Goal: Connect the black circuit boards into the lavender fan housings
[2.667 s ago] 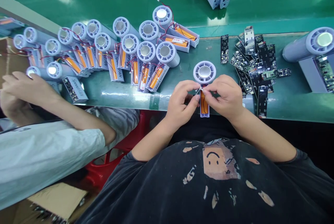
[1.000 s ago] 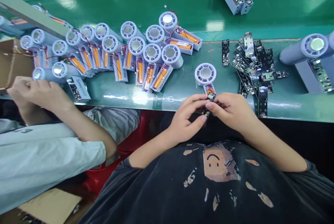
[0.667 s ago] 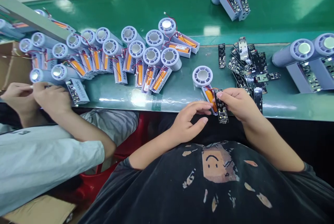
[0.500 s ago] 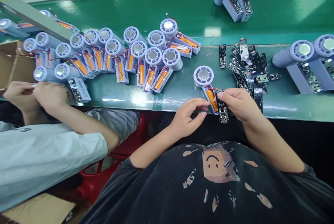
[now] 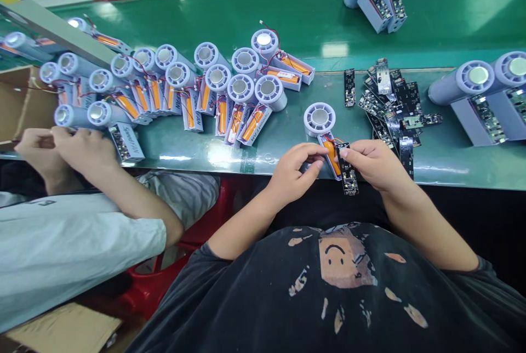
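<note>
A lavender handheld fan (image 5: 319, 118) lies before me, its round head away from me and its opened handle toward me. An orange battery (image 5: 331, 157) and thin wires show in the handle. My left hand (image 5: 296, 171) is at the handle's left side, fingers curled and thumb and fingertips closing at its edge. In my right hand (image 5: 372, 162), a black circuit board (image 5: 348, 175) is pinched between thumb and fingers. The board is tilted over the handle's right side, its lower end past the table edge. Wires run from the handle toward the board's upper end.
Several circuit boards (image 5: 390, 103) are piled to the right, with a single board (image 5: 349, 87) beside them. Several open fans (image 5: 269, 90) stand at left. Fans with boards (image 5: 476, 81) are at far right. A co-worker's hands (image 5: 82, 150) work at left near a cardboard box (image 5: 28, 103).
My left hand has moved up and right to the fan's handle, its fingertips drawing closer together. My right hand keeps the circuit board in nearly the same place. The co-worker's hands have shifted slightly.
</note>
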A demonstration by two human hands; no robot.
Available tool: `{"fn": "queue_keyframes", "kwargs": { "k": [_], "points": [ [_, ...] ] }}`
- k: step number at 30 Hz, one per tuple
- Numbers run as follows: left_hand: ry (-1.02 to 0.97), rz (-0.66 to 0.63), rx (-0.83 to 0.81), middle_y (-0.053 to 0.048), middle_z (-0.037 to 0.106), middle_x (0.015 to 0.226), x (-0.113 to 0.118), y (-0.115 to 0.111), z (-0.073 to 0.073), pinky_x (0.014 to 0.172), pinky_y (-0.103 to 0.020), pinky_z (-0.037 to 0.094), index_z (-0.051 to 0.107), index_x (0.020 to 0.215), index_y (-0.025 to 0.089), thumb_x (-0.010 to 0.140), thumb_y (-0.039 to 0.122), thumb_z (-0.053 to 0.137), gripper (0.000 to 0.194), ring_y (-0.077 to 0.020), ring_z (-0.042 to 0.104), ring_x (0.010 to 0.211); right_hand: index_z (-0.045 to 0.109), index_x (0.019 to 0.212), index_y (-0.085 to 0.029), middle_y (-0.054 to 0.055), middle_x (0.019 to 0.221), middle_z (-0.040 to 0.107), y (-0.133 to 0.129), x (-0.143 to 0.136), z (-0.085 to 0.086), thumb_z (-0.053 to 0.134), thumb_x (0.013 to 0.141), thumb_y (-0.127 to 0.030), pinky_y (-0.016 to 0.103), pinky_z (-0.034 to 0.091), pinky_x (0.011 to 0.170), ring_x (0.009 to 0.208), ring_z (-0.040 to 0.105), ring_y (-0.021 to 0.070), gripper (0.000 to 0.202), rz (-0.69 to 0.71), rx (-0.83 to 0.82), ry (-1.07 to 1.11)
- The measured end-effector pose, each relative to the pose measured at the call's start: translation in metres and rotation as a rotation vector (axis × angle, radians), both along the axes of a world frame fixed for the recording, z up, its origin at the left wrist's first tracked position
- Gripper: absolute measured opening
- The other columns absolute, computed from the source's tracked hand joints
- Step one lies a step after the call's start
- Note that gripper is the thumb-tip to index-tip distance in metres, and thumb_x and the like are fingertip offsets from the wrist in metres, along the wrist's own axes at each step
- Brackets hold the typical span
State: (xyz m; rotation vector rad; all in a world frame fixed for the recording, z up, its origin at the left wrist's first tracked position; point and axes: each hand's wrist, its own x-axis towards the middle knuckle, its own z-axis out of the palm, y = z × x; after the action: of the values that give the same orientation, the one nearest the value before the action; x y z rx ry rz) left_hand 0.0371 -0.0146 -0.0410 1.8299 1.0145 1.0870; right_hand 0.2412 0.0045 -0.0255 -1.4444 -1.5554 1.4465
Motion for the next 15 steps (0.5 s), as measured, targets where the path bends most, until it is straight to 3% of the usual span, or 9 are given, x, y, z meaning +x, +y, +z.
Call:
{"fn": "queue_keyframes", "kwargs": {
  "k": [5,10,15],
  "points": [
    [0.147,0.014,0.129,-0.005,0.067,0.103,0.003,0.011,0.004,0.081,-0.03,0.056,0.062,0.118,0.019,0.094,0.016,0.055,0.026,-0.0145,0.064,0.091,0.052,0.058,-0.019,-0.004,0.057,0.039,-0.005,0.002,0.008,0.066,0.075,-0.059,0.027,0.027,0.055,0.057,0.035,0.0101,0.045,0.056,0.007,-0.108],
    [0.391,-0.071,0.161,-0.006,0.058,0.1,0.016,0.022,0.012,0.087,-0.036,0.053,0.058,0.131,0.018,0.09,0.013,0.052,0.042,-0.019,0.057,0.095,0.055,0.065,-0.02,-0.004,0.06,0.047,-0.006,0.007,0.02,0.067,0.073,-0.04,0.025,0.03,0.053,0.056,0.041,0.0101,0.024,0.184,0.064,-0.22],
    [0.503,-0.079,0.094,-0.005,0.052,0.094,0.025,0.027,0.023,0.086,-0.037,0.05,0.067,0.114,0.018,0.088,0.013,0.055,0.029,-0.0202,0.054,0.092,0.05,0.062,-0.021,-0.004,0.06,0.049,-0.004,0.008,0.02,0.065,0.074,-0.031,0.025,0.03,0.054,0.056,0.042,0.0102,0.021,0.216,0.121,-0.329]
  ]
}}
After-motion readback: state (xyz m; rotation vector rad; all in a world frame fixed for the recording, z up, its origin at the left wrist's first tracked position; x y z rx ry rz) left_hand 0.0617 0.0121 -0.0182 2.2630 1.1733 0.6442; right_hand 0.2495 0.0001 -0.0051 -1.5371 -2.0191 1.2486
